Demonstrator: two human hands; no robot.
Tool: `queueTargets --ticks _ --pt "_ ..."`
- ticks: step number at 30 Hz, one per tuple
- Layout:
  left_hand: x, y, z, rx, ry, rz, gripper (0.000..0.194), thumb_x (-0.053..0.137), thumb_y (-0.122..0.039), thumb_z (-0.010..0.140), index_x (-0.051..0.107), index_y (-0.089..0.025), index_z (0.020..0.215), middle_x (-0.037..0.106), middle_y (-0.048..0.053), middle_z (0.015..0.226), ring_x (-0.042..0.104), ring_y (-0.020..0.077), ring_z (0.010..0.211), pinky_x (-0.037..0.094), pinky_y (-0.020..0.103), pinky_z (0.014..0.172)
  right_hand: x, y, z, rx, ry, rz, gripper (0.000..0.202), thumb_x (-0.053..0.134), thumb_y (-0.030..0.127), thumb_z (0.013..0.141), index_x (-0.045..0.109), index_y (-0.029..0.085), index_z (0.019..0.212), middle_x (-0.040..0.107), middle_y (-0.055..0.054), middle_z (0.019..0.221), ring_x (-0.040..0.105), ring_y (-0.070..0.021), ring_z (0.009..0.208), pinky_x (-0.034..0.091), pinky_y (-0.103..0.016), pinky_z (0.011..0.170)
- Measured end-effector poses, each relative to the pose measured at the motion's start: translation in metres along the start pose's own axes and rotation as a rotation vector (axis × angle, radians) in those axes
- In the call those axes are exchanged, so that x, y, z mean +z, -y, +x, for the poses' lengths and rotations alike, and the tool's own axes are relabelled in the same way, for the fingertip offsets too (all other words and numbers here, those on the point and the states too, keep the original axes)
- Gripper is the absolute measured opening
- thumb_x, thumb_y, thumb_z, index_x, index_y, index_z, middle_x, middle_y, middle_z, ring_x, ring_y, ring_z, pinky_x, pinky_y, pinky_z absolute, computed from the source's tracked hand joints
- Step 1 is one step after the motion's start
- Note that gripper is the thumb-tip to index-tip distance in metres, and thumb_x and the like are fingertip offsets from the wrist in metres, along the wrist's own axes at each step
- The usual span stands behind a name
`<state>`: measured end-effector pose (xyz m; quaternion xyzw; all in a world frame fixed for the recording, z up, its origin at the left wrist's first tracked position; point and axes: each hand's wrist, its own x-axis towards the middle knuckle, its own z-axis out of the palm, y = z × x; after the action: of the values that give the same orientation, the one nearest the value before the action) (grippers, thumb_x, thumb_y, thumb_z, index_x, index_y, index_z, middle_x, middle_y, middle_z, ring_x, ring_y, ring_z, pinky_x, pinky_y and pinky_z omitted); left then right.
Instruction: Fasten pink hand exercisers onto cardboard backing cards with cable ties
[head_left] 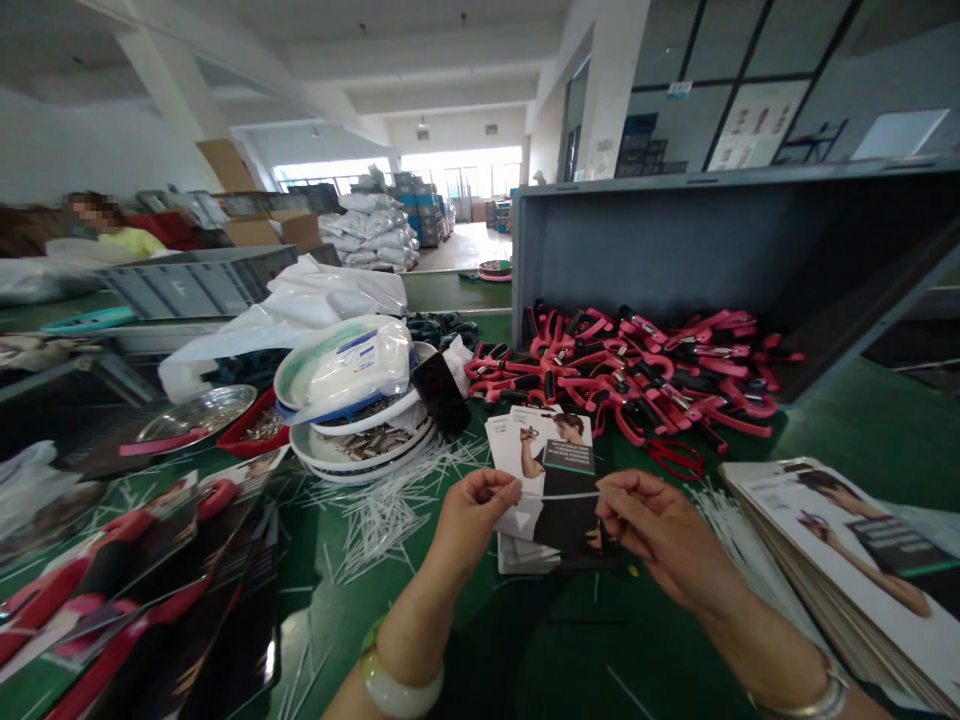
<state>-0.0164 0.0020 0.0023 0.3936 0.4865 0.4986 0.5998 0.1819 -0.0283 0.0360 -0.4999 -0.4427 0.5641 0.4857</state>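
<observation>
Over the green bench (352,625), the left hand (469,515) is pinching one end of a thin white strip (561,496) and the right hand (664,530) is pinching the other, probably keeping it straight. Beneath it, printed cards (551,530) are lying stacked, within easy reach. Loose strips (390,505) are spreading to the left. Beyond, pink-handled pliers (637,370) are spilling from a grey crate (660,245), seemingly tipped so its opening is facing the hands.
</observation>
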Motion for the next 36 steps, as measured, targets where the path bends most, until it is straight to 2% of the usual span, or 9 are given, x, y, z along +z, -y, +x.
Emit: queueTargets --ticks 3,7,11,13,15,21,29,33,36 --pt "0.009 -0.001 -0.006 -0.013 0.003 -0.069 0.042 0.082 -0.046 0.053 0.064 -0.014 0.074 0.064 0.0 0.064 0.053 0.0089 0.053 0.036 0.02 0.052 0.019 -0.009 0.0 -0.055 -0.104 0.144 0.042 0.074 0.053 0.062 0.057 0.019 0.078 0.055 0.002 0.063 0.041 -0.0065 0.047 0.021 -0.017 0.036" --pt "0.003 -0.003 -0.004 0.083 0.006 0.007 0.042 0.077 -0.051 0.058 0.064 -0.016 0.077 0.065 0.001 0.069 0.056 0.0123 0.062 0.04 0.023 0.059 0.032 -0.018 0.004 -0.141 -0.136 -0.086 0.041 0.065 0.058 0.072 0.06 0.018 0.079 0.057 0.0 0.063 0.043 -0.008 0.048 0.028 -0.019 0.039" --pt "-0.021 0.0 0.006 0.173 -0.052 0.562 0.04 0.067 -0.058 0.066 0.064 -0.018 0.07 0.062 0.002 0.066 0.051 0.014 0.06 0.034 0.025 0.056 0.025 -0.022 0.004 -0.366 -0.189 -0.432 0.035 0.051 0.052 0.086 0.059 0.019 0.082 0.06 -0.002 0.063 0.055 -0.0124 0.054 0.043 -0.024 0.052" --pt "-0.03 0.005 0.009 0.116 0.008 0.79 0.042 0.067 -0.06 0.064 0.062 -0.019 0.064 0.059 0.001 0.061 0.049 0.014 0.056 0.029 0.026 0.052 0.019 -0.026 0.002 -0.417 -0.182 -0.551 0.031 0.046 0.048 0.089 0.057 0.02 0.083 0.062 -0.002 0.062 0.059 -0.0142 0.056 0.046 -0.025 0.056" --pt "-0.033 0.012 0.011 0.078 0.089 0.852 0.041 0.069 -0.059 0.061 0.06 -0.019 0.062 0.058 0.0 0.059 0.047 0.0133 0.054 0.027 0.025 0.05 0.014 -0.032 0.0 -0.457 -0.162 -0.651 0.028 0.044 0.045 0.091 0.056 0.02 0.085 0.064 -0.002 0.063 0.062 -0.0156 0.058 0.047 -0.026 0.057" --pt "-0.029 0.02 0.014 0.01 0.139 0.637 0.031 0.071 -0.044 0.064 0.054 -0.018 0.063 0.053 -0.003 0.055 0.045 0.0099 0.049 0.027 0.023 0.047 0.006 -0.038 -0.002 -0.571 -0.118 -0.774 0.022 0.04 0.035 0.093 0.055 0.02 0.086 0.067 -0.002 0.07 0.066 -0.0139 0.06 0.05 -0.024 0.057" --pt "-0.029 0.001 0.01 -0.119 0.174 0.306 0.036 0.071 -0.042 0.062 0.045 -0.018 0.062 0.048 -0.006 0.051 0.043 0.0061 0.044 0.027 0.019 0.043 0.007 -0.031 -0.002 -0.768 -0.064 -0.833 0.019 0.041 0.029 0.093 0.055 0.02 0.083 0.067 0.0 0.068 0.065 -0.0109 0.056 0.05 -0.02 0.054" --pt "-0.023 -0.008 0.003 -0.122 0.223 0.213 0.036 0.073 -0.041 0.062 0.045 -0.019 0.066 0.049 -0.006 0.052 0.045 0.0062 0.044 0.024 0.017 0.038 0.012 -0.036 0.002 -0.735 -0.099 -0.776 0.019 0.043 0.03 0.093 0.056 0.02 0.083 0.067 -0.001 0.07 0.065 -0.0111 0.058 0.049 -0.02 0.055" --pt "-0.02 -0.011 -0.002 -0.158 0.237 0.128 0.033 0.073 -0.038 0.063 0.047 -0.019 0.07 0.052 -0.005 0.059 0.049 0.0081 0.052 0.032 0.016 0.039 0.018 -0.043 0.006 -0.64 -0.125 -0.664 0.022 0.045 0.034 0.093 0.059 0.019 0.085 0.066 -0.001 0.067 0.065 -0.0125 0.058 0.05 -0.022 0.055"
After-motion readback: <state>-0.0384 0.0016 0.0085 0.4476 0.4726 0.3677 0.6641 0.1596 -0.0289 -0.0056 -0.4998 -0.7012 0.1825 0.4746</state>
